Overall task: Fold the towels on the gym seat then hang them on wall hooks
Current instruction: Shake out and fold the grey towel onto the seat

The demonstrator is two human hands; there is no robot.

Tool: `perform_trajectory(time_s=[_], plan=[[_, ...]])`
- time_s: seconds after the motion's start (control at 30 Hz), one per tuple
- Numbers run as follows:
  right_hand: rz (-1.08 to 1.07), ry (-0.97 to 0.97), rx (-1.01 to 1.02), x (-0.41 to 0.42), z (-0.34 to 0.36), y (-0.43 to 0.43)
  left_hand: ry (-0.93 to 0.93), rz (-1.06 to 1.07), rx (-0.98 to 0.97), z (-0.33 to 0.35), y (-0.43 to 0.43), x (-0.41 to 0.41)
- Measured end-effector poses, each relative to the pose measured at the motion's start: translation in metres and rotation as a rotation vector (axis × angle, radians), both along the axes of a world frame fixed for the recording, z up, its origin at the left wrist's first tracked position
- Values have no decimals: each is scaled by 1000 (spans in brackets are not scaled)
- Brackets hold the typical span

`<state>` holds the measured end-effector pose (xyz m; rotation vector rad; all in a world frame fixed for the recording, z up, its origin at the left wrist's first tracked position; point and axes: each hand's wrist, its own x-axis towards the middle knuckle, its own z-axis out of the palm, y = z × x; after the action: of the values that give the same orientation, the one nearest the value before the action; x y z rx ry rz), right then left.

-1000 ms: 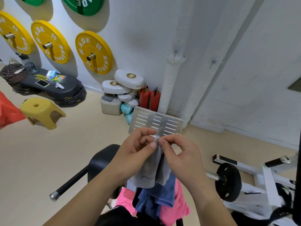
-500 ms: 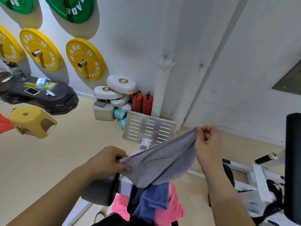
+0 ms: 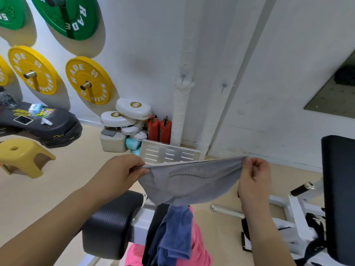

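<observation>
Left hand [image 3: 123, 172]: the grip pinches the left corner of the thin grey cloth towel [image 3: 192, 181], with the fingers curled.
Grey towel: stretched in the air between both hands, its middle sagging, above the dark blue towel [image 3: 175, 233] and the pink towel [image 3: 200, 246].
Right hand [image 3: 254, 176]: the grip pinches the right corner.

We see yellow plates [image 3: 76, 73] and green plates [image 3: 76, 22] hung on the wall, a yellow stool [image 3: 19, 156] on the floor, two red extinguishers [image 3: 153, 127] beside a white pipe [image 3: 180, 116], and a slotted panel [image 3: 169, 152] near them.
</observation>
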<state>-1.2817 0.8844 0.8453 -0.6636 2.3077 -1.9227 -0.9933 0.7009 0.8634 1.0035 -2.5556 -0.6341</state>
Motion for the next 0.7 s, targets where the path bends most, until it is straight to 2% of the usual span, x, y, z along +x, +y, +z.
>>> perform_trajectory(time_s=[0.1,0.13,0.23,0.37,0.6,0.7], plan=[[-43,64,4,-10,7,0,130,34,77,8,0,-4],[-40,58,36,-13,4,0,120,24,120,10,1,-6],[-24,0,109,-19,-12,0,-31,-150,146,11,11,-10],[-22,-17,130,-28,-14,3,-219,-421,16,14,26,-19],[-26,-22,131,-33,-6,9,-215,-309,-39,9,25,-24],[-45,-59,115,-29,0,15,-105,-326,-37,5,29,-22]])
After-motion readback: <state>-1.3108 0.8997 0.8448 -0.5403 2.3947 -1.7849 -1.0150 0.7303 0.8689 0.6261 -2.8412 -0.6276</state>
